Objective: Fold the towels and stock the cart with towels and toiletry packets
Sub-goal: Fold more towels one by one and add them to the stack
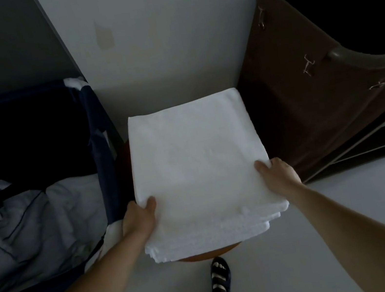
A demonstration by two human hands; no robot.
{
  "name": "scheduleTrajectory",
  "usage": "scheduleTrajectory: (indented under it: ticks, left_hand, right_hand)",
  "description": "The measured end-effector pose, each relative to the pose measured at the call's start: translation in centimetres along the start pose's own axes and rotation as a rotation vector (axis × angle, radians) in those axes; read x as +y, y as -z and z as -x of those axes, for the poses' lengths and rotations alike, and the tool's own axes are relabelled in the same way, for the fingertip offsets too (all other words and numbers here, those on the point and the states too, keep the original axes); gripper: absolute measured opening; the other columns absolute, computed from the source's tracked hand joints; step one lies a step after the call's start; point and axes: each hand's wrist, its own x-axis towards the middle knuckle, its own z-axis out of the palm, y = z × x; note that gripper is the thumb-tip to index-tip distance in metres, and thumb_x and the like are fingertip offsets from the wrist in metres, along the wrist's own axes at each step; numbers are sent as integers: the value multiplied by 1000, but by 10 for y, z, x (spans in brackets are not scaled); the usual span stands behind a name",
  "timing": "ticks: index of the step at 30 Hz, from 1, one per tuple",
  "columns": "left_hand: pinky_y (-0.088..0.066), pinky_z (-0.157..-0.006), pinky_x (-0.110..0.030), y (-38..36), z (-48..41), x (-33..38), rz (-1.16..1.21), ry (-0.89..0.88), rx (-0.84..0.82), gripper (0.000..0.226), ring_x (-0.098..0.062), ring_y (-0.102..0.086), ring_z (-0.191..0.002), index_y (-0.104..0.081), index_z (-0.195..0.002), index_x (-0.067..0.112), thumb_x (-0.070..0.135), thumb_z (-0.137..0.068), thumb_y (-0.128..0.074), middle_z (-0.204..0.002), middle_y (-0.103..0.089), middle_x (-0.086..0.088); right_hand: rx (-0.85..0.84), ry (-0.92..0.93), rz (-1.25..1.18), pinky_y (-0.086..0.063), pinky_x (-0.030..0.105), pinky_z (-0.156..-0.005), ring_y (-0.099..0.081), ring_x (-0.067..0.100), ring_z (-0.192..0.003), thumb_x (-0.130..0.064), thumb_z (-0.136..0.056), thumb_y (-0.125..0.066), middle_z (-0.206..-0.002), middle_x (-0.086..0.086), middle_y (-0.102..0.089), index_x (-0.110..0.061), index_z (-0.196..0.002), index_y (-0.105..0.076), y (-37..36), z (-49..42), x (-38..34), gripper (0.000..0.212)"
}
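- A sandalled foot (220, 287) stands on the pale floor (306, 241), nearer than both sets of fingers; the toes of a second sandal show at the bottom edge.
- The left hand (138, 218) grips the left edge of the folded towel (198, 170). Its thumb lies on top and its fingers are tucked out of sight beneath the cloth.
- The right hand (277, 174) grips the right edge the same way, thumb on top and fingers hidden underneath.
- The folded towel is white and lies flat between the two hands, stretching away beyond the fingers. Several layers show stepped at its near edge.
- Under that near edge, a curved rim of a wooden tabletop (205, 255) peeks out. Whether the towel rests on it or is lifted just clear I cannot tell.
- Left of the left fingers stands a dark blue hamper (98, 142) with crumpled grey linen (32, 220) inside.
- Right of the right fingers and farther off stands a brown cart (302, 75), with open shelves at its lower right.
- Beyond the fingers, past the towel's far edge, rises a plain wall (166, 34).
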Motion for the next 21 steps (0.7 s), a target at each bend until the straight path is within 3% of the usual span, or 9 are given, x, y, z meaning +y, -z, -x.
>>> scheduleTrajectory:
  ticks: [2,6,9,11,13,15,17,19,21]
  left_hand:
    - [-43,-76,-34,-2,3,-1,-61,-30,21,57,-37,-60,-106,-45,-129,0,49,-99,-48,-125,-59,-20]
    - [-51,-80,-40,-3,8,3,-67,-111,110,49,-37,-61,-98,-43,-122,3,47,-101,-44,-116,-62,-21]
    - [-52,-80,-43,-7,12,2,-84,-97,121,49,-38,-61,-98,-38,-127,6,47,-101,-43,-119,-61,-21]
    - [-49,-85,-45,-12,16,3,-109,-77,118,59,-40,-57,-108,-30,-139,8,50,-99,-43,-133,-52,-19]
    - [-45,-94,-50,-16,22,6,-235,-140,159,77,-40,-46,-126,-13,-153,13,55,-96,-46,-150,-32,-16]
    - [-30,-113,-49,-25,26,11,-439,-353,214,88,-34,-19,-146,3,-157,16,60,-94,-40,-162,-8,-10]
    - [3,-121,-44,-37,24,22,-636,-587,211,86,-27,17,-151,18,-155,19,65,-94,-22,-164,19,-5]
    - [22,-117,-43,-47,18,34,-792,-744,143,82,-24,36,-144,25,-152,24,69,-91,-9,-159,34,-4]
    - [22,-117,-46,-53,6,36,-871,-763,42,84,-25,40,-142,23,-153,30,76,-87,-3,-158,36,-3]
  right_hand:
    - [9,14,39,-42,38,-73,-55,29,-88,-59,-93,-41,-97,4,-57,-17,-104,-48,0,2,0,43]
    - [110,108,-38,-37,37,-70,-50,27,-80,-51,-97,-41,-89,5,-55,-15,-94,-49,7,-1,-5,37]
    - [100,105,-24,-38,37,-71,-53,31,-84,-52,-100,-37,-96,12,-60,-14,-93,-48,-3,0,6,40]
    - [100,74,-17,-41,39,-74,-58,37,-93,-54,-101,-33,-109,17,-63,-13,-99,-48,-15,7,17,44]
    - [192,88,90,-42,43,-87,-55,38,-112,-54,-100,-34,-128,17,-57,-13,-123,-46,-19,12,16,48]
    - [346,260,257,-37,48,-103,-40,34,-131,-57,-97,-38,-146,12,-39,-17,-147,-28,-14,12,5,64]
    - [386,513,415,-23,51,-116,-16,31,-147,-66,-95,-28,-161,4,-14,-29,-155,-10,-12,15,-13,73]
    - [253,638,559,-2,54,-120,15,28,-152,-77,-91,-10,-165,-4,15,-39,-155,10,-22,17,-24,76]
    - [98,614,614,9,56,-121,32,27,-147,-82,-87,-3,-162,-4,30,-43,-152,19,-38,15,-20,79]
